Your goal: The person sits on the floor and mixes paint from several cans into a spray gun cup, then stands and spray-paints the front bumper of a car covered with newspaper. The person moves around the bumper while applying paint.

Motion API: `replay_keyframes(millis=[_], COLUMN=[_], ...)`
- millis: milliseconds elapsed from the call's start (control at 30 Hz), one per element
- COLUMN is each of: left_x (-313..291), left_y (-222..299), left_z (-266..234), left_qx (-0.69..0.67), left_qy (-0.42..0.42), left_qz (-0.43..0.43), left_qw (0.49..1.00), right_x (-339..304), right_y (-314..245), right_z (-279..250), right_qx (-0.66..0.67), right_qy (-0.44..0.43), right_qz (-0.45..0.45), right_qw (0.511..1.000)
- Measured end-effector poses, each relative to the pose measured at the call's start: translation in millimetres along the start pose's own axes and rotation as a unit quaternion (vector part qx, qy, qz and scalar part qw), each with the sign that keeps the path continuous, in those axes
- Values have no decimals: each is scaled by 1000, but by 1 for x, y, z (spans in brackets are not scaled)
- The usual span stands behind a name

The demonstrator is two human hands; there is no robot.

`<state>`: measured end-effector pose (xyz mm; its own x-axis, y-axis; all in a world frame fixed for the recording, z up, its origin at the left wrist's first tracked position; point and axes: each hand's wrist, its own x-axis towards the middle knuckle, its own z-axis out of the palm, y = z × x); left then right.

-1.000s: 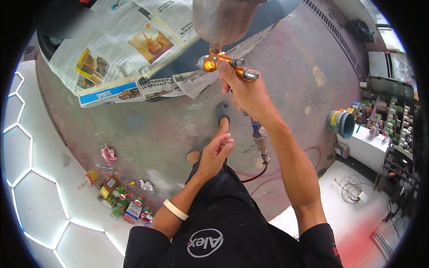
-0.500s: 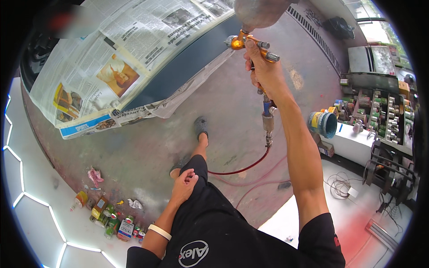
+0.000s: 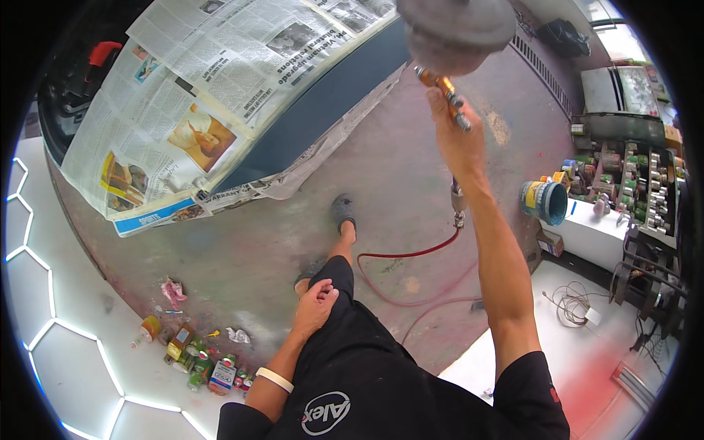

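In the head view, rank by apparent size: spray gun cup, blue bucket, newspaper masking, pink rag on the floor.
1. newspaper masking
2. spray gun cup, though enlarged by nearness to the camera
3. blue bucket
4. pink rag

Head view, single feed: I look from worn fisheye lens steeply down own torso to stained grey concrete floor. Near field: black shirt, both forearms entering from lower edge. Far field, upper rim: newspaper-masked dark blue panel; right rim: cluttered white workbench. Straight edges bow toward black circular border. No second view to overlap.
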<state>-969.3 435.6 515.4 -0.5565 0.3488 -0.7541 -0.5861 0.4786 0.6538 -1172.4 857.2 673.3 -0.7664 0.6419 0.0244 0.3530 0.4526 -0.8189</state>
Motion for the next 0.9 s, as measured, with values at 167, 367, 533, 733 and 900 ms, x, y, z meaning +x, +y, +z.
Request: replay_keyframes(millis=[167,367,533,733,900], left_x=[-3,-8,-2,6,10], left_y=[-3,6,-10,-8,18], left_z=[-1,-4,1,5,7], left_qx=[7,74,74,60,71], left_qy=[11,2,20,17,6], left_qz=[13,9,19,6,-1], left_qw=[1000,997,997,998,997], right_x=[-77,-159,-164,-95,-41], right_y=[0,39,55,80,101], right_z=[24,48,57,25,6], right_qx=[22,127,195,136,158], right_qy=[-116,-297,-285,-261,-152], right_qz=[-19,-36,-5,127,101], right_qw=[993,946,939,947,970])
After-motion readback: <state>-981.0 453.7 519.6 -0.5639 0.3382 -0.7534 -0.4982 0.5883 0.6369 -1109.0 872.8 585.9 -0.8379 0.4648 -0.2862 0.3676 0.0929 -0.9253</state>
